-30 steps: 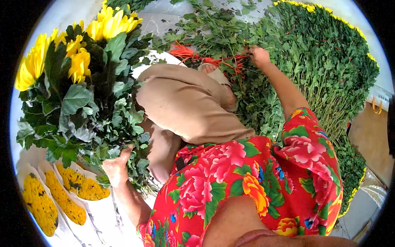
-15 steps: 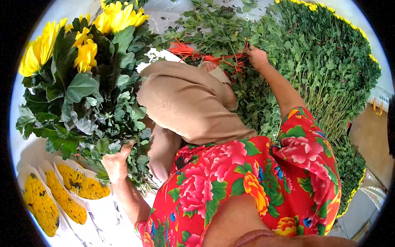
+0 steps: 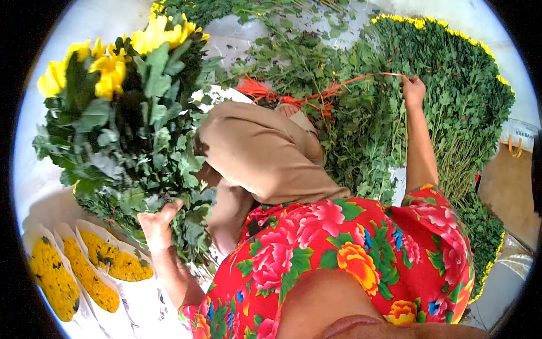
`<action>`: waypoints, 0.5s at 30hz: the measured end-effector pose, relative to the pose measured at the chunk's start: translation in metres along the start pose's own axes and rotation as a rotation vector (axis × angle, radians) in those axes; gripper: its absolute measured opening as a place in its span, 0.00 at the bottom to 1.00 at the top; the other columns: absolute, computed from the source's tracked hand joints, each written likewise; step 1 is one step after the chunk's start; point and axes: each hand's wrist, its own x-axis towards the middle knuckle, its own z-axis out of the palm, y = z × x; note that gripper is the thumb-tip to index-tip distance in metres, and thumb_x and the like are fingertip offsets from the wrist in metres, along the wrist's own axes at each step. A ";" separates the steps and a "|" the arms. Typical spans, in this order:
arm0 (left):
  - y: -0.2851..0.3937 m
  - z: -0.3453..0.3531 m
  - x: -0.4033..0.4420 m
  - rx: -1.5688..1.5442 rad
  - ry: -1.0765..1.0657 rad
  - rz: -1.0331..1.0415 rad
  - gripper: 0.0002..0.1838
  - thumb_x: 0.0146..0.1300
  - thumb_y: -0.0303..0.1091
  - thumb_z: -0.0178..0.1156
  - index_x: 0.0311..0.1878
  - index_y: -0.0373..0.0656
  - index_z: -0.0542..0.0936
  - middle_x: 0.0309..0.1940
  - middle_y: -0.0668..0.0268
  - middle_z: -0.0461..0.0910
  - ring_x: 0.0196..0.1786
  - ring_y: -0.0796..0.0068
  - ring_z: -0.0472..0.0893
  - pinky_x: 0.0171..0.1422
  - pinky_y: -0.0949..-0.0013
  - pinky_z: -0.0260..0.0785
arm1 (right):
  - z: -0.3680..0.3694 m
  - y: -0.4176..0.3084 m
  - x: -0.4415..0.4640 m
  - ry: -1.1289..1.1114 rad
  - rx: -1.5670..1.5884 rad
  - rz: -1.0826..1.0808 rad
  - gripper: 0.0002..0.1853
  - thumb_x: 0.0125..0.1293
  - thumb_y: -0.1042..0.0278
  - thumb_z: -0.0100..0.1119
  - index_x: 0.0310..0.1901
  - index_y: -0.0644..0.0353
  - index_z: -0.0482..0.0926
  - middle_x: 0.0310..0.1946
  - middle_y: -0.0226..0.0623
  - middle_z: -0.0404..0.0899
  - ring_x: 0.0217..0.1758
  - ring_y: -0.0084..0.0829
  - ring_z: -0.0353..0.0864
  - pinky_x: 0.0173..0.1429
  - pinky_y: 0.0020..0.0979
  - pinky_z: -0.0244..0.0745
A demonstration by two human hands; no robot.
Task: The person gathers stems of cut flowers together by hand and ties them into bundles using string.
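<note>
My left hand [image 3: 159, 226] is wrapped round the stems of an upright bunch of yellow flowers [image 3: 130, 135] with large green leaves, at the left. Over the leafy stems on the right, my right hand [image 3: 413, 89] pinches the end of a red tie strip [image 3: 361, 78]. The strip runs taut to the left, towards a pile of red strips [image 3: 257, 89] beside my foot. Leaves hide part of my left fingers.
Paper-wrapped yellow flower bunches [image 3: 93, 271] lie at the lower left. A large stack of green stems edged with yellow blooms [image 3: 451, 90] fills the right side. Loose leafy stems [image 3: 293, 56] cover the floor ahead. A brown box [image 3: 508, 181] stands at the far right.
My right hand has moved right, drawing a red strip out from the pile. The flower bunch in my left hand has shifted slightly right, uncovering more greenery behind it.
</note>
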 end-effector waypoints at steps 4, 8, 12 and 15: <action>0.034 -0.014 -0.005 -0.215 -0.115 -0.054 0.16 0.46 0.23 0.70 0.40 0.34 0.81 0.33 0.64 0.83 0.35 0.78 0.79 0.48 0.71 0.74 | 0.046 -0.166 -0.099 -0.274 0.320 -0.295 0.09 0.63 0.65 0.64 0.39 0.62 0.85 0.23 0.28 0.78 0.24 0.20 0.70 0.28 0.27 0.67; 0.079 0.003 -0.003 -0.274 -0.409 -0.152 0.18 0.44 0.25 0.73 0.42 0.35 0.82 0.34 0.64 0.84 0.37 0.77 0.80 0.50 0.70 0.74 | 0.097 -0.295 -0.233 -0.975 0.421 -0.429 0.11 0.67 0.66 0.58 0.46 0.59 0.85 0.39 0.34 0.84 0.39 0.28 0.80 0.45 0.31 0.74; 0.112 0.013 -0.004 -0.264 -0.622 -0.197 0.21 0.42 0.27 0.76 0.43 0.35 0.83 0.35 0.65 0.85 0.38 0.77 0.81 0.51 0.70 0.73 | 0.093 -0.332 -0.291 -1.125 0.276 -0.711 0.11 0.66 0.66 0.58 0.46 0.60 0.83 0.36 0.38 0.83 0.36 0.34 0.80 0.42 0.34 0.74; 0.106 0.013 0.000 -0.137 -0.629 -0.159 0.22 0.42 0.29 0.77 0.43 0.35 0.85 0.36 0.64 0.86 0.39 0.77 0.81 0.53 0.70 0.73 | 0.067 -0.329 -0.289 -1.144 0.178 -0.822 0.12 0.65 0.66 0.58 0.47 0.61 0.82 0.34 0.41 0.81 0.33 0.38 0.80 0.39 0.37 0.74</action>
